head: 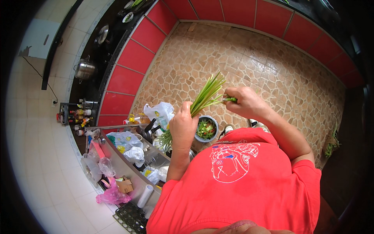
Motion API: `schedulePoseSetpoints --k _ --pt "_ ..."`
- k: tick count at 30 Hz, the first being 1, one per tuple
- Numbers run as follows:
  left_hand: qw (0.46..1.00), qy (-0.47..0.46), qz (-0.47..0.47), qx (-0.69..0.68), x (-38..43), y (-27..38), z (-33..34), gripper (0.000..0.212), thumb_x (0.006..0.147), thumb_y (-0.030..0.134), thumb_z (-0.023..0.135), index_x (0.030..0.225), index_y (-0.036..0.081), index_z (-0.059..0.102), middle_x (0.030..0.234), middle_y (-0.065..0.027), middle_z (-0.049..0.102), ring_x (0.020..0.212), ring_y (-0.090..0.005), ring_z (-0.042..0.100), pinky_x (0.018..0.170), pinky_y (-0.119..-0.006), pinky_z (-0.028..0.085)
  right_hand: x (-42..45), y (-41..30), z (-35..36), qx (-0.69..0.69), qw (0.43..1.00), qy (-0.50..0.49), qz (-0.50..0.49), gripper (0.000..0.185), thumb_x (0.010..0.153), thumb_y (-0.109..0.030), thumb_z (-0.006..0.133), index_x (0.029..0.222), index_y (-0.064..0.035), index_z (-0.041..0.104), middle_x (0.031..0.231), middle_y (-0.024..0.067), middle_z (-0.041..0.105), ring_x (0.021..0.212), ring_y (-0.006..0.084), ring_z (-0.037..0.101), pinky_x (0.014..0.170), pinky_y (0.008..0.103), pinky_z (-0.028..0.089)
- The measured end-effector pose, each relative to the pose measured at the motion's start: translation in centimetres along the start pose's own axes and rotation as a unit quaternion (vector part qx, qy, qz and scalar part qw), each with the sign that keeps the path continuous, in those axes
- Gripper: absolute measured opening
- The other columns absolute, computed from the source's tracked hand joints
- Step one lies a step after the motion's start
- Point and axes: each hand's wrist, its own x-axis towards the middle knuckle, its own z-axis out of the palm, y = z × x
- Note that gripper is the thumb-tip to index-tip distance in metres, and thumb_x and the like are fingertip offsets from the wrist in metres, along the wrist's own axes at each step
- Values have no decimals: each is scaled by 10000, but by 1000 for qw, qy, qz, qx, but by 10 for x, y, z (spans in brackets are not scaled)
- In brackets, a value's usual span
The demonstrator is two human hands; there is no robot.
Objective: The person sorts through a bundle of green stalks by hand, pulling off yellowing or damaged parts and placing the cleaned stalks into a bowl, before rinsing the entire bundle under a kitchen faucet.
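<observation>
My left hand (183, 124) grips a bunch of long thin green vegetable stalks (206, 95). Their pale ends fan out above the fist, and the feathery lower end hangs below it, partly hidden by my hand and wrist. Close to the right of the stalk ends, my right hand (245, 102) is closed around a short green piece of stalk; the fingers cover most of it. Below and between the hands, a round bucket (216, 133) stands on the floor with green and reddish vegetable scraps (206, 128) inside.
On the left, an open steel drawer (128, 169) holds plastic bags (136, 155) and pans. A steel pot (85, 68), sauce bottles (80, 112) and a small bowl (128, 17) stand along the black counter. More greens (331, 146) lie at far right.
</observation>
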Motion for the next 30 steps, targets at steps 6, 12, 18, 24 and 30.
schedulePoseSetpoints --k 6,12,18,24,30 --pt "993 -17 -32 -114 -6 0 13 307 775 280 679 937 72 522 729 -161 623 691 -362 608 576 -435 454 -2 21 4 580 780 -60 228 98 844 -141 520 862 -51 553 608 -31 476 428 13 332 365 175 220" --pt "970 -59 -63 -228 -6 -3 12 286 786 267 685 913 46 554 717 -136 629 631 -283 623 565 -359 457 8 0 -38 501 847 -1 179 138 847 -97 499 955 -43 566 695 -9 539 452 18 350 382 169 226" --pt "930 -119 -102 -334 -5 2 4 280 779 249 705 923 38 588 667 -72 609 588 -110 540 559 -273 435 12 -14 -40 424 890 11 166 213 846 -249 609 933 -56 586 684 -29 524 494 6 363 405 168 246" --pt "946 -132 -65 -289 -6 -1 5 267 789 226 694 948 36 594 711 -69 634 633 -118 579 591 -275 448 16 -18 -42 281 949 -16 144 223 822 -270 640 869 -53 635 696 -20 587 569 29 466 480 196 350" --pt "903 -201 1 -380 -6 -10 -6 306 787 231 690 993 31 586 778 -84 653 701 -163 620 645 -284 460 20 2 -53 178 971 -144 71 171 800 -191 608 842 -28 634 661 26 618 609 94 543 539 279 423"
